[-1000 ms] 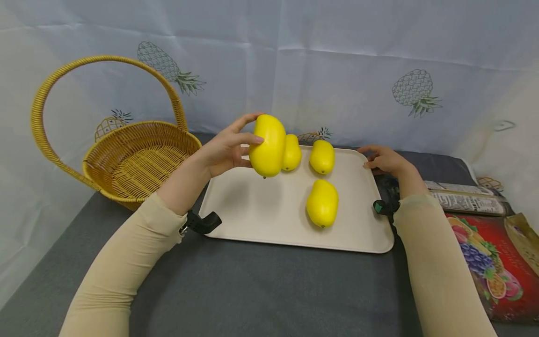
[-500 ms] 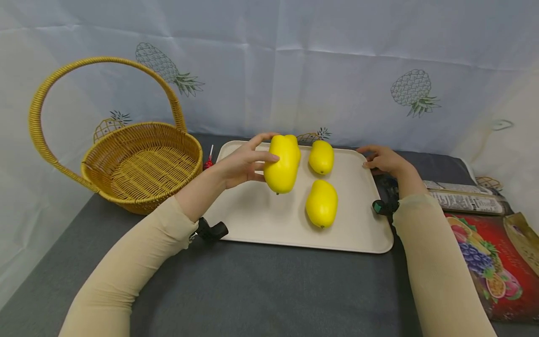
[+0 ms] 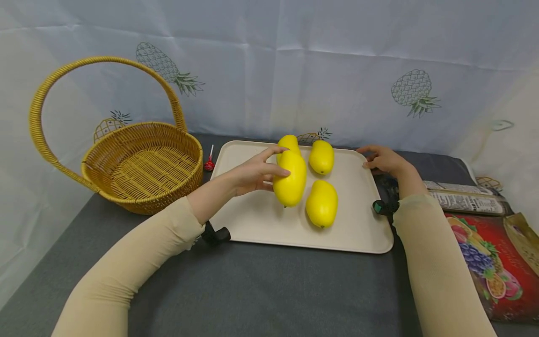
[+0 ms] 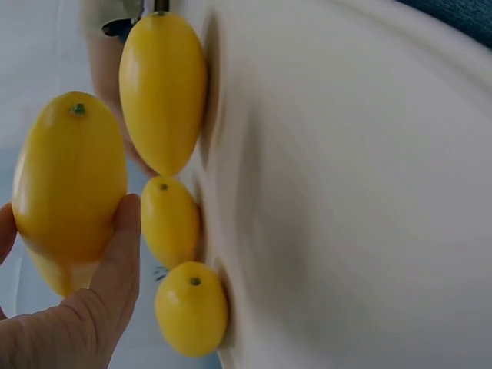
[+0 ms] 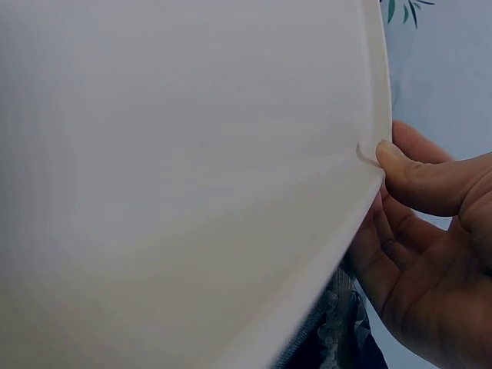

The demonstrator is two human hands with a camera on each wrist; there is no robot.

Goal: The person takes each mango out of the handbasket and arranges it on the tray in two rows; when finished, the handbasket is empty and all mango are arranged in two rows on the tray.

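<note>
My left hand [image 3: 260,173] grips a yellow mango [image 3: 290,180] by its side, fingers and thumb around it, over the beige tray [image 3: 252,229]. In the left wrist view the held mango [image 4: 71,173] appears apart from the tray floor. Just right of it in the head view lies another mango [image 3: 322,204]. Two more rest along the tray's back, one mango [image 3: 288,142] partly hidden behind the held one and one mango [image 3: 321,157] to its right. At the far right corner my right hand [image 3: 384,160] pinches the tray rim [image 5: 375,100], thumb on top.
A wicker basket [image 3: 90,161] with a tall handle stands left of the tray. Between them lies a red lollipop [image 3: 209,164]. On the right are a red fruit-printed bag [image 3: 484,262] and a printed packet [image 3: 467,199]. A pineapple-print cloth [image 3: 294,70] hangs behind.
My left hand has carried the mango to the right and down toward the tray's middle, uncovering the lollipop and the tray's back left corner. My right hand stays at its corner.
</note>
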